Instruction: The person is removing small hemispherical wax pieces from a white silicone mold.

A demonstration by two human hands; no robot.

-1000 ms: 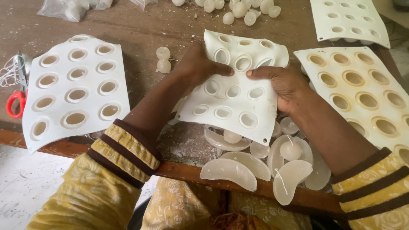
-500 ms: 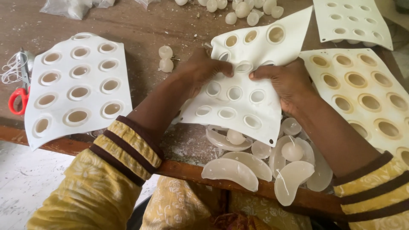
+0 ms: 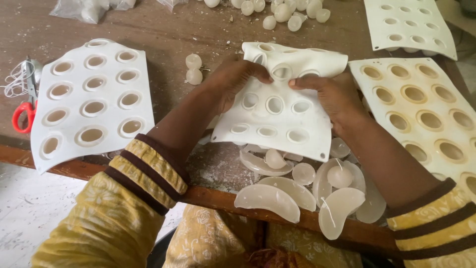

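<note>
Nearest me, at the table edge (image 3: 218, 196), lies a heap of pale wax shells (image 3: 297, 191), crescent and round, some with short wicks. Directly above the heap I hold the white flexible mould sheet (image 3: 277, 111), raised off the table and bent. My left hand (image 3: 233, 82) grips its upper left part, thumb laid over the front face beside a cavity, the other fingers hidden behind the sheet. My right hand (image 3: 337, 97) grips its right side, thumb pressing the front near the top row, fingers curled behind. Both hands are closed on the sheet. Its top edge is folded back away from me, so the uppermost row of cavities curves over.

Compared with half a second ago, the far corner of the sheet, then lifted high and flat, has rolled down and back; my hands remain at the same places.

Left of the sheet lies a second mould (image 3: 89, 101), flat, with red-handled scissors (image 3: 25, 111) beyond its left edge. Right lies a cream mould (image 3: 426, 116). Two small wax balls (image 3: 193, 68) sit just behind my left hand; farther off, a cluster of wax balls (image 3: 282, 11) and another white mould (image 3: 409, 25).
</note>
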